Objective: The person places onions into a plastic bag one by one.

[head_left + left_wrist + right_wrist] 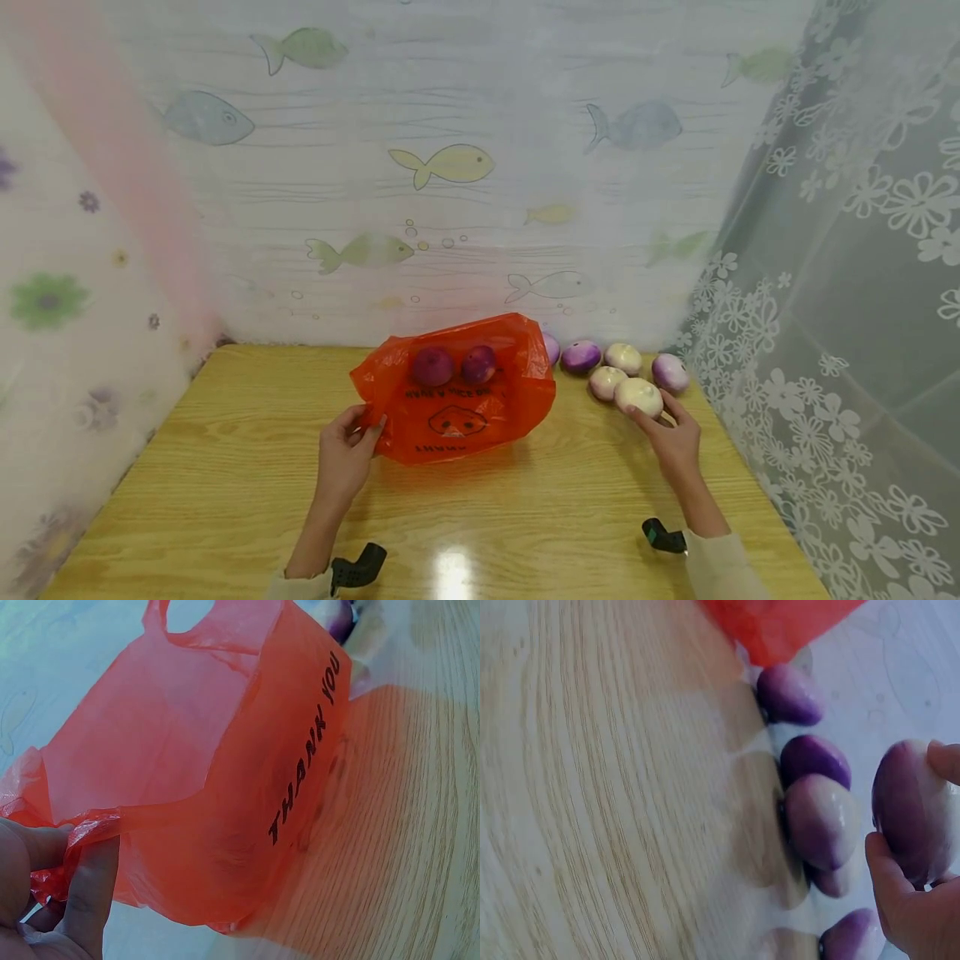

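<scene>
A red plastic bag [465, 437] with black "THANK YOU" lettering lies on the table, its mouth spread wide. My left hand [347, 454] pinches the bag's gathered handle between thumb and fingers, as the left wrist view shows closely. Through the red film, two round purple turnips [432, 367] show inside the bag. Off to the right, my right hand [675, 437] grips a white and purple turnip [907, 810] between thumb and fingers. In the right wrist view that turnip appears apart from the others.
Several more turnips [581, 357] sit along the table's back right, one partly behind the bag. The wooden table [225, 483] meets a fish-print curtain [450, 267] at its back edge. A flower-patterned sheer curtain [847, 367] hangs along the right side.
</scene>
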A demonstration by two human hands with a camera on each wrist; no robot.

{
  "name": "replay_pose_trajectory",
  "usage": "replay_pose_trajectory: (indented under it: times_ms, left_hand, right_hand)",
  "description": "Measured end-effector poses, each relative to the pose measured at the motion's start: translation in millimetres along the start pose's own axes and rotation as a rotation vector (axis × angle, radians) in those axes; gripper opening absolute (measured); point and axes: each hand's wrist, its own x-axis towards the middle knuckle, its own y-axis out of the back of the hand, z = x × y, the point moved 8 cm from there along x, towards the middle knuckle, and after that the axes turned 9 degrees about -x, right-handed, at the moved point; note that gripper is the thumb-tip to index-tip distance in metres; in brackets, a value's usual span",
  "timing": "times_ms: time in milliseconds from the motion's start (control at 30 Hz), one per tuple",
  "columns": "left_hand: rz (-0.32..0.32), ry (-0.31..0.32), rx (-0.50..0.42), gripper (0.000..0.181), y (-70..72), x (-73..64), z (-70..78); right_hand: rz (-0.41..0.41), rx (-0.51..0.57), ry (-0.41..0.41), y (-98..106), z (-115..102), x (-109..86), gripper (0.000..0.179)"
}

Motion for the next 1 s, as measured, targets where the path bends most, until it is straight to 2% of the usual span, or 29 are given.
replay_pose_trajectory:
  times_ms: [333,500,1000]
  left_hand:
    - [0.000,0.003,0.001,0.025,0.2,-1.2,0.2]
    - [0.001,-0.001,-0.008,0.023,0.1,-0.3,0.7]
    - [0.002,0.016,-0.035,0.026,-0.9,0.7,0.4]
  right_hand:
    - [-0.101,0.102,0.033,-14.0,-26.0,-24.3,0.068]
    - [-0.165,0.137,0.081,-19.8,-44.5,-38.3,0.069]
    - [-0.303,0.153,0.144,-31.8,-78.9,-73.3,0.072]
